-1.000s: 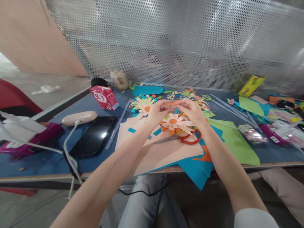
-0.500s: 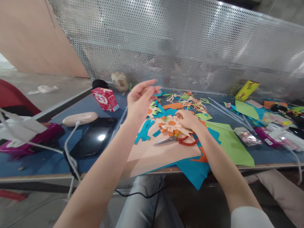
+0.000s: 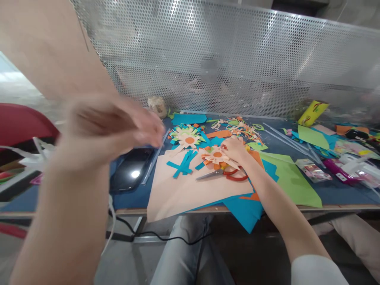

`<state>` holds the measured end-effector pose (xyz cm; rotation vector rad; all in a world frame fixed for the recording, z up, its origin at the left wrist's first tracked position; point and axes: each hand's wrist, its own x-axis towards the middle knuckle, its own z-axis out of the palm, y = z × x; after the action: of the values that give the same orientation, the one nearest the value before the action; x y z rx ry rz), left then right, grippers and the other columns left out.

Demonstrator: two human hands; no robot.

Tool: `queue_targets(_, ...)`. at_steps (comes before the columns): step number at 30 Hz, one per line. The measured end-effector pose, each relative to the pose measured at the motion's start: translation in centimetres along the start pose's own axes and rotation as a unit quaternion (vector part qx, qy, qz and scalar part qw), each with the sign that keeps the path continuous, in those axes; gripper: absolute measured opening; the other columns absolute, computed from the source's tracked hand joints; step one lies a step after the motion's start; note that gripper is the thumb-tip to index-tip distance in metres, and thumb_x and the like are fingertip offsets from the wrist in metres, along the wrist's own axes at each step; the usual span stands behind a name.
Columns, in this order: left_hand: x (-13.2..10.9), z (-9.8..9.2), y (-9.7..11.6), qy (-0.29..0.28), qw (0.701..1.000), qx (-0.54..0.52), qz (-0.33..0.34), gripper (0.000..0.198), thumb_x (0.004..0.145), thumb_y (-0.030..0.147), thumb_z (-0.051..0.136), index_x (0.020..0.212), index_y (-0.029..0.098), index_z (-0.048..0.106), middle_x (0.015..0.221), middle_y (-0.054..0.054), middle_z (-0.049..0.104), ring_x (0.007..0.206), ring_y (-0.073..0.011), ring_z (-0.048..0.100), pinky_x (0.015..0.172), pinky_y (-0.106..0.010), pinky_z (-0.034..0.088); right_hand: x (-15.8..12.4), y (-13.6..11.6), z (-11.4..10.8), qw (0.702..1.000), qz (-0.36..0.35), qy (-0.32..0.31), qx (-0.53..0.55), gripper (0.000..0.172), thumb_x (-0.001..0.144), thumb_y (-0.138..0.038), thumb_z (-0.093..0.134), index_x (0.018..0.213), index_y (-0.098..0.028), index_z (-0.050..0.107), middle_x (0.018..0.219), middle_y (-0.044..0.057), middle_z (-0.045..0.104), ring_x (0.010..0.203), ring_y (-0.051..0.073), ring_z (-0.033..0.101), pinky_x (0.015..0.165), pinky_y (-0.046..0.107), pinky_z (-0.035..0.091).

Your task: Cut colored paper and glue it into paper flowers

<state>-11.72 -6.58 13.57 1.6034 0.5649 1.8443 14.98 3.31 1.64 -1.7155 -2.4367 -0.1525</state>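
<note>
My left hand (image 3: 118, 126) is raised at the left, close to the camera and smeared by motion, so its fingers do not show clearly. My right hand (image 3: 234, 148) is closed in a pinch at the right edge of a peach and orange paper flower (image 3: 217, 154). Just below the flower lie scissors (image 3: 212, 174) with red handles, on a peach paper sheet (image 3: 178, 194). Blue paper strips (image 3: 181, 164) lie crossed left of the flower. Behind them sits a second layered paper flower (image 3: 190, 140) with an orange centre.
A black phone (image 3: 130, 170) lies at the left, beside a clear stick (image 3: 151, 166). Paper scraps (image 3: 237, 126) are heaped at the back before a perforated metal panel (image 3: 192, 47). Green paper (image 3: 293, 182), a yellow box (image 3: 313, 113) and a purple tool (image 3: 338, 170) are at the right.
My left hand has swung left and nearer the camera, away from above the papers, uncovering the second flower. My right hand stays at the peach flower. The view has shifted slightly.
</note>
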Motion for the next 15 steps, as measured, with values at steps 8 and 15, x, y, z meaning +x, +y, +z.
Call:
queue_targets(8, -3.3, 4.1, -1.8, -0.639, 0.718, 0.126, -0.244, 0.037, 0.086, 0.021, 0.046, 0.121, 0.026, 0.053, 0.084, -0.002, 0.073, 0.092, -0.0154, 0.066, 0.077, -0.026, 0.050, 0.1, -0.6, 0.2, 0.999, 0.006, 0.012, -0.038, 0.024, 0.084, -0.024, 0.046, 0.092, -0.017, 0.067, 0.099, 0.012, 0.065, 0.102, 0.027, 0.046, 0.082, 0.039, 0.025)
queue_targets(15, -1.6, 3.3, -9.7, -0.452, 0.796, 0.337, -0.218, 0.050, 0.074, 0.039, 0.056, 0.120, 0.020, 0.052, 0.112, -0.008, 0.064, 0.101, -0.0201, 0.061, 0.082, -0.028, 0.047, 0.1, -1.5, 0.6, 0.997, 0.002, 0.032, -0.070, 0.027, 0.086, -0.024, 0.043, 0.088, -0.013, 0.067, 0.104, 0.017, 0.058, 0.105, 0.030, 0.040, 0.083, 0.042, 0.025)
